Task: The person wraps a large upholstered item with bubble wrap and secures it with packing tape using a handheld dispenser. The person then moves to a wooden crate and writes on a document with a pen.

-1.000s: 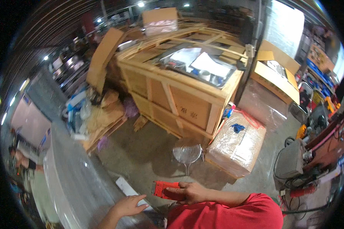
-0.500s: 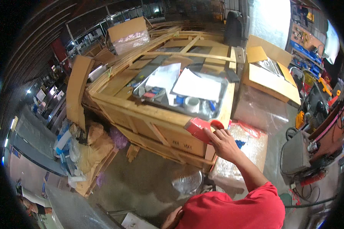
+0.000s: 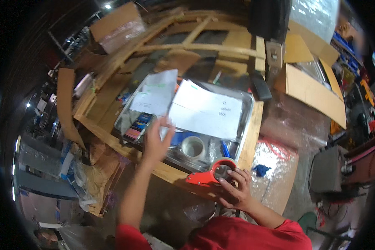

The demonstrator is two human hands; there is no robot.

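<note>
My right hand (image 3: 238, 192) grips a red tape dispenser (image 3: 202, 178) by its round end, just off the front edge of the wooden crate (image 3: 171, 172). My left hand (image 3: 155, 143) reaches over a metal tray (image 3: 249, 109) on the crate. Its fingers are slightly blurred but look apart, with nothing visible between them. Beside that hand lie small blue and pink packets (image 3: 137, 127) and a pale roll of tape (image 3: 193, 148). Two white paper sheets, a left one (image 3: 154, 93) and a right one (image 3: 208, 110), cover much of the tray. A blue marker (image 3: 225, 148) rests near its front right corner.
A black block-shaped object (image 3: 260, 86) sits on the crate's right rail. An open cardboard box (image 3: 310, 89) stands to the right, above a bubble-wrapped panel (image 3: 275, 166). Loose cardboard and plastic wrap (image 3: 100, 171) lie at the left. A grey machine (image 3: 328, 173) stands far right.
My left hand has come up from near my body to over the tray. My right hand has lowered the tape dispenser toward me. The view has shifted closer over the tray.
</note>
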